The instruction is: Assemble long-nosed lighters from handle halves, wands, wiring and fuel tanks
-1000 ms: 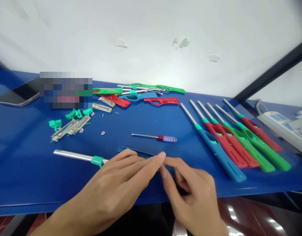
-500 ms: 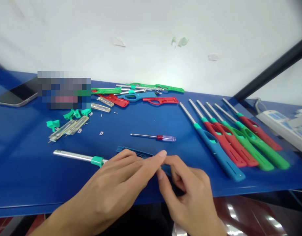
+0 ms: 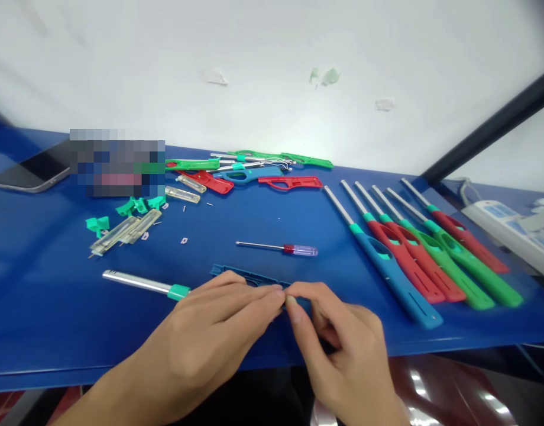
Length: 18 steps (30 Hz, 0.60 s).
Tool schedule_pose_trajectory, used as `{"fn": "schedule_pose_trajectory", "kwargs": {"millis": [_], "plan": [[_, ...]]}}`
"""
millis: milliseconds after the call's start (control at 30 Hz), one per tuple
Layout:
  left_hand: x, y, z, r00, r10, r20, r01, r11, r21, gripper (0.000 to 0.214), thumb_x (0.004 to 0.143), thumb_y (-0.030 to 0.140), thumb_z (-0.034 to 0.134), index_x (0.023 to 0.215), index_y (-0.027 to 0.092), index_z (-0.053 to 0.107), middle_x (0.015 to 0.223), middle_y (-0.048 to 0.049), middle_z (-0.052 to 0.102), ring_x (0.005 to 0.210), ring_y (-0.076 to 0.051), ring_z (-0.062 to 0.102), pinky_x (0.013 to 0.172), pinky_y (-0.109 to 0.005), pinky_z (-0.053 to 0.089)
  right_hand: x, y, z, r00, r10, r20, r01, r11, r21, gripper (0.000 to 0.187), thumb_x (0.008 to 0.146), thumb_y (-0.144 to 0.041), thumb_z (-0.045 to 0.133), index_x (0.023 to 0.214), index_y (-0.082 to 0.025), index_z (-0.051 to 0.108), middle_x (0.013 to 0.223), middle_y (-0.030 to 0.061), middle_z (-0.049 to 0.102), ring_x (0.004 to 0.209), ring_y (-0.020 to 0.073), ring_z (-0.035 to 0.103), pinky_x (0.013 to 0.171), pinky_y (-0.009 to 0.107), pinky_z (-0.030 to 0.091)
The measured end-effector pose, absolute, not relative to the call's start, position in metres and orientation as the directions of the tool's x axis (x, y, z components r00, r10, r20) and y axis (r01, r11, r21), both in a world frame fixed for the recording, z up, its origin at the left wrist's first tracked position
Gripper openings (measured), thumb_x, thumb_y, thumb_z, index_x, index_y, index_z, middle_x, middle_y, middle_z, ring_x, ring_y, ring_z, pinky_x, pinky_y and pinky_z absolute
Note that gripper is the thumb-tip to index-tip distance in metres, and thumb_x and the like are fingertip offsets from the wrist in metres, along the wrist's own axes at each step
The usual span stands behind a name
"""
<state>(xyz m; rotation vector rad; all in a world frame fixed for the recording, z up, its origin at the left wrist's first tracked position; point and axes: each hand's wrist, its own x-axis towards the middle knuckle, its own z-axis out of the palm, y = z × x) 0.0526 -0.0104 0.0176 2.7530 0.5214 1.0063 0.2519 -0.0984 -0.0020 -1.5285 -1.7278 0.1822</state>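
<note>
My left hand (image 3: 210,331) lies over a long lighter near the table's front edge, fingers closed down on its blue handle shell (image 3: 249,276). The lighter's metal tube (image 3: 136,282) with a teal collar (image 3: 178,291) sticks out to the left. My right hand (image 3: 338,343) meets the left at the fingertips, thumb and forefinger pinching the same blue shell. A small screwdriver (image 3: 281,248) with a red and clear handle lies just beyond both hands.
Several assembled lighters (image 3: 414,254) in blue, red and green lie in a row at the right. Loose handle shells (image 3: 249,168), teal parts (image 3: 139,206) and clear tubes (image 3: 121,232) lie at the back left. A phone (image 3: 32,171) and a white power strip (image 3: 511,231) sit at the edges.
My left fingers have curled down onto the blue shell and my right thumb and forefinger have closed against them. The lighter tube has shifted slightly to the right.
</note>
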Motion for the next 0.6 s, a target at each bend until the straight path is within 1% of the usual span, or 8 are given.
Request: {"fn": "schedule_pose_trajectory", "kwargs": {"millis": [100,233,300,433,500,600], "plan": [[0.0529,-0.0101,0.0193,0.719,0.354,0.598,0.222,-0.933,0.284,0.036,0.113,0.010,0.046,0.126,0.021,0.077,0.110,-0.0044,0.087,0.094,-0.017,0.083,0.088,-0.030,0.069,0.2532,-0.0989,-0.0021,0.059,0.889,0.455,0.758,0.257,-0.599,0.012,0.110,-0.022,0.057,0.114,-0.030,0.066,0.063,-0.0124,0.054,0.045,0.0070,0.042,0.049,0.024,0.034],[0.0526,-0.0106,0.0214,0.730,0.369,0.576,0.231,-0.926,0.300,0.036,0.112,0.011,0.048,0.128,0.023,0.078,0.111,-0.0039,0.087,0.095,-0.018,0.083,0.090,-0.031,0.068,0.2543,-0.0997,-0.0028,0.055,0.893,0.447,0.742,0.263,-0.617,0.014,0.112,-0.023,0.055,0.114,-0.031,0.067,0.064,-0.0115,0.054,0.045,0.0082,0.041,0.049,0.024,0.035],[0.0528,-0.0107,0.0214,0.722,0.369,0.585,0.229,-0.926,0.301,0.035,0.113,0.011,0.047,0.123,0.022,0.079,0.109,-0.0040,0.087,0.094,-0.018,0.083,0.089,-0.030,0.068,0.2548,-0.0999,-0.0028,0.053,0.893,0.448,0.733,0.269,-0.624,0.015,0.111,-0.021,0.056,0.113,-0.030,0.067,0.068,-0.0114,0.061,0.046,0.0075,0.045,0.050,0.023,0.038],[0.0547,-0.0104,0.0208,0.705,0.364,0.609,0.224,-0.928,0.296,0.037,0.114,0.010,0.044,0.114,0.020,0.080,0.106,-0.0037,0.087,0.090,-0.016,0.082,0.083,-0.027,0.067,0.2559,-0.0989,-0.0021,0.041,0.896,0.442,0.706,0.287,-0.648,0.016,0.111,-0.018,0.056,0.112,-0.029,0.068,0.084,-0.0106,0.076,0.055,0.0056,0.060,0.058,0.018,0.047],[0.0564,-0.0102,0.0210,0.697,0.362,0.619,0.227,-0.930,0.289,0.036,0.115,0.010,0.044,0.111,0.018,0.079,0.105,-0.0037,0.087,0.089,-0.015,0.082,0.080,-0.026,0.066,0.2561,-0.0979,-0.0017,0.035,0.896,0.442,0.699,0.294,-0.651,0.017,0.112,-0.017,0.055,0.111,-0.028,0.068,0.087,-0.0101,0.078,0.059,0.0055,0.066,0.062,0.017,0.049],[0.0589,-0.0100,0.0214,0.681,0.362,0.637,0.235,-0.931,0.279,0.036,0.115,0.009,0.043,0.107,0.016,0.077,0.102,-0.0036,0.087,0.086,-0.014,0.082,0.076,-0.025,0.065,0.2562,-0.0971,-0.0014,0.032,0.898,0.440,0.693,0.297,-0.657,0.019,0.111,-0.015,0.055,0.109,-0.028,0.069,0.087,-0.0097,0.079,0.063,0.0056,0.069,0.065,0.017,0.050]]}}
